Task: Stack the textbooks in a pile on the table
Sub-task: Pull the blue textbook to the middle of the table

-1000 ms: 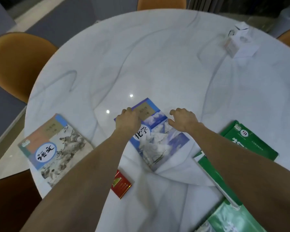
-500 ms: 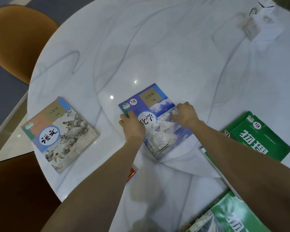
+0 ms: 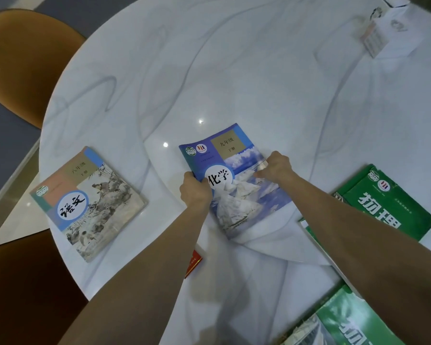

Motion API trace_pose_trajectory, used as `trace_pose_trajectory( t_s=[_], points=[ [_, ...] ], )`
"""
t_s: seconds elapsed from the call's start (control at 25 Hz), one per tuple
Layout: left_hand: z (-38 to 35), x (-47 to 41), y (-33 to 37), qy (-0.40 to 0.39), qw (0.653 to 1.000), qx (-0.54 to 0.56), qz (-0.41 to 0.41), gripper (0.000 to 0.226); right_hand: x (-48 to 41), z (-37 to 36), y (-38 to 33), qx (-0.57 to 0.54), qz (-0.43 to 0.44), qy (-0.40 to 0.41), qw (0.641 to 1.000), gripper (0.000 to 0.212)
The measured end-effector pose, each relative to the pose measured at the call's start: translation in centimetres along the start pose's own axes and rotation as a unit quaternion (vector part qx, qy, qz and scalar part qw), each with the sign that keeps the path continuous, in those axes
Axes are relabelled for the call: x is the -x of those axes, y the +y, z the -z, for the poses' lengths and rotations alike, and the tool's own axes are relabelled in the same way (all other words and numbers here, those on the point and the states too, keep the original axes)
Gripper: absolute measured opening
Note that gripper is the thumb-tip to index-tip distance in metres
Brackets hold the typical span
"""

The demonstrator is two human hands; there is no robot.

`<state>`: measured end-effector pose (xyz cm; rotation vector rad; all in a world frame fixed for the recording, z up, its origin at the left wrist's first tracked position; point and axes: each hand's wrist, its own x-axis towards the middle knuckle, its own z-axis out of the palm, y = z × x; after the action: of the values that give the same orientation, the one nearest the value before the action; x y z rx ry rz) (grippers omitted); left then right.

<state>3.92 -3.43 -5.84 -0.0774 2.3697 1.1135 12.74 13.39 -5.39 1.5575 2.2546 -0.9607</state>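
1. Centrally, the blue chemistry textbook with a snowy-mountain cover point(image 3: 237, 180) lies on the round white marble table point(image 3: 234, 70).
2. Left hand point(image 3: 194, 192) grips its left edge; right hand point(image 3: 278, 166) pinches its right edge.
3. Left: a grey-and-peach ink-painting textbook point(image 3: 90, 202), well apart.
4. Right: a green physics textbook point(image 3: 393, 202); nearer, a second green textbook point(image 3: 346, 322).
5. Near: a small red packet point(image 3: 193, 263), partly hidden by the left forearm.
6. Far right: a white tissue box point(image 3: 386, 33).

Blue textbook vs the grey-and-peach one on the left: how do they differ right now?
The blue textbook is gripped at its edges by the left hand and right hand; the grey-and-peach textbook lies untouched. The blue cover shows white peaks and sky, the other an ink-style painting. The blue one sits mid-table, the other near the table edge. Both lie face up.
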Motion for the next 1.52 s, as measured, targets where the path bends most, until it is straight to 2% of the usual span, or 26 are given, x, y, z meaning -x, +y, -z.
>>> trace_pose_trajectory(
  t_s=[0.2, 0.4, 0.52, 0.68, 0.88, 1.04, 1.2, 1.36, 1.52],
  points=[
    [0.2, 0.0, 0.6, -0.023, 0.998, 0.056, -0.026, 0.025, 0.6, 0.8, 0.5, -0.05, 0.008, 0.0, 0.999, 0.042],
    [0.5, -0.7, 3.8, -0.057, 0.989, 0.116, -0.075, 0.027, 1.4, 3.3, 2.4, -0.221, 0.012, 0.015, 0.975, 0.012],
    [-0.8, -1.6, 6.7, -0.101, 0.981, 0.126, -0.105, 0.028, 1.1, 5.2, 3.8, -0.288, 0.004, 0.041, 0.957, 0.008],
    [-4.0, -2.1, 9.8, -0.158, 0.973, 0.118, -0.122, 0.028, -0.1, 7.5, 6.4, -0.321, -0.007, 0.082, 0.944, 0.007],
    [-8.1, -2.7, 11.1, -0.183, 0.972, 0.048, -0.139, 0.029, -1.1, 7.5, 8.6, -0.306, -0.049, 0.104, 0.945, 0.003],
    [-9.9, -3.1, 10.9, -0.17, 0.974, -0.019, -0.151, 0.028, -1.6, 6.9, 9.0, -0.272, -0.051, 0.134, 0.952, 0.022],
    [-10.8, -4.1, 10.6, -0.139, 0.965, -0.09, -0.202, 0.027, -2.1, 6.0, 9.2, -0.234, -0.05, 0.172, 0.956, 0.022],
    [-11.2, -4.7, 10.0, -0.081, 0.937, -0.207, -0.269, 0.024, -2.9, 5.5, 9.3, -0.168, -0.045, 0.182, 0.968, 0.021],
    [-11.2, -4.2, 9.2, -0.065, 0.895, -0.295, -0.328, 0.021, -3.0, 5.6, 8.9, -0.088, -0.033, 0.172, 0.981, 0.022]
  ],
)
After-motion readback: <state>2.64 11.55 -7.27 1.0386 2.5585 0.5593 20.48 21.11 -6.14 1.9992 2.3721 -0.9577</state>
